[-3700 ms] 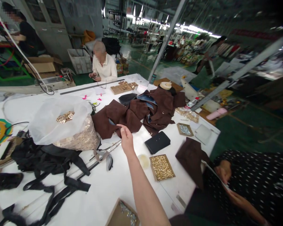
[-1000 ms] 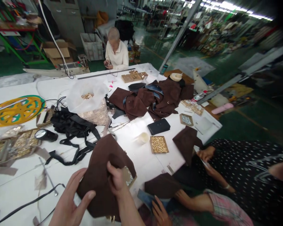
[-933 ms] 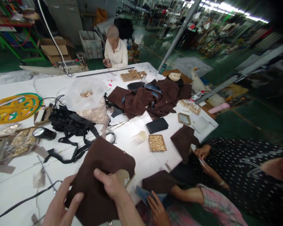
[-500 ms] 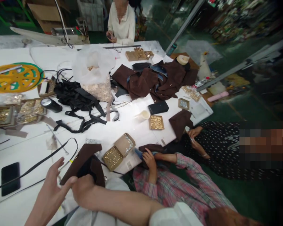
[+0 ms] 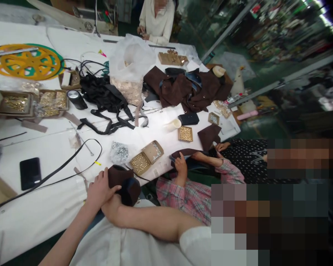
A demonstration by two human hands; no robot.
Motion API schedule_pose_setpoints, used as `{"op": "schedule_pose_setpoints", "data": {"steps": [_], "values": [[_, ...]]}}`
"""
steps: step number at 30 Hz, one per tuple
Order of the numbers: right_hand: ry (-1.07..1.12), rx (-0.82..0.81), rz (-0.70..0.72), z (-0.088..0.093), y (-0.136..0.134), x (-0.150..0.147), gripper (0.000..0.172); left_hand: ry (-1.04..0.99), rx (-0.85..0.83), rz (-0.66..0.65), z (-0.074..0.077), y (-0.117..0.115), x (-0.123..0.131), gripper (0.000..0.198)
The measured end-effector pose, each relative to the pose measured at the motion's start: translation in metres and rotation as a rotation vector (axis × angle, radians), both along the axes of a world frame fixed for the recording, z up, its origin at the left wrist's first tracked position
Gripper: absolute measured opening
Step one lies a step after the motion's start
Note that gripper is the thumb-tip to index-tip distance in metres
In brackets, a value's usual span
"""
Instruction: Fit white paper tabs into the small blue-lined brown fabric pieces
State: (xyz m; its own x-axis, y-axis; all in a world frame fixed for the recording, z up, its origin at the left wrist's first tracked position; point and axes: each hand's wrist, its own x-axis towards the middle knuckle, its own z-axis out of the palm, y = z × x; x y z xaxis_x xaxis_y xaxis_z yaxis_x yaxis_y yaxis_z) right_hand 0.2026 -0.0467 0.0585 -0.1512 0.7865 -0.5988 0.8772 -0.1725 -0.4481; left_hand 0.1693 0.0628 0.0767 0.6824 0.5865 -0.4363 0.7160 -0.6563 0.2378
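Note:
A dark brown fabric piece (image 5: 117, 176) with a dark, shiny blue-black lining is bunched at the table's front edge. My left hand (image 5: 100, 189) is at its left side, fingertips along the edge and thumb across the front, holding the cloth. Just below, my right hand (image 5: 112, 209) is closed on the lower part of the same piece; its fingers are mostly hidden behind the wrist and cloth. A small metal ring (image 5: 139, 200) shows at the piece's right side. Close by are a cardboard box of gold studs (image 5: 140, 163) and a clear bag of silver parts (image 5: 120, 152).
A black phone (image 5: 30, 173) and a long black strap (image 5: 59, 168) lie to the left. Black fabric strips (image 5: 105, 94) and a brown fabric heap (image 5: 180, 92) lie farther back. On the right, a co-worker in a plaid shirt (image 5: 169, 190) handles brown cloth; another sits beyond.
My left hand has moved from open beside the fabric onto it. The brown piece has been folded up smaller, with its lining showing more. The head view has shifted.

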Motion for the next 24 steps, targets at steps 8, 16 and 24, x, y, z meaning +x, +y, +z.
{"op": "schedule_pose_setpoints", "data": {"steps": [8,16,24], "values": [[-0.311,-0.159,-0.110,0.003,-0.035,0.022,0.047,-0.221,-0.034,0.041,-0.017,-0.013,-0.059,0.085],[-0.250,0.199,0.115,0.001,-0.049,0.031,0.052,-0.060,-0.096,-0.056,-0.003,-0.039,-0.031,0.066],[-0.128,0.172,0.092,0.023,-0.055,0.051,0.045,0.090,0.007,0.043,0.025,-0.035,0.004,0.061]]}}
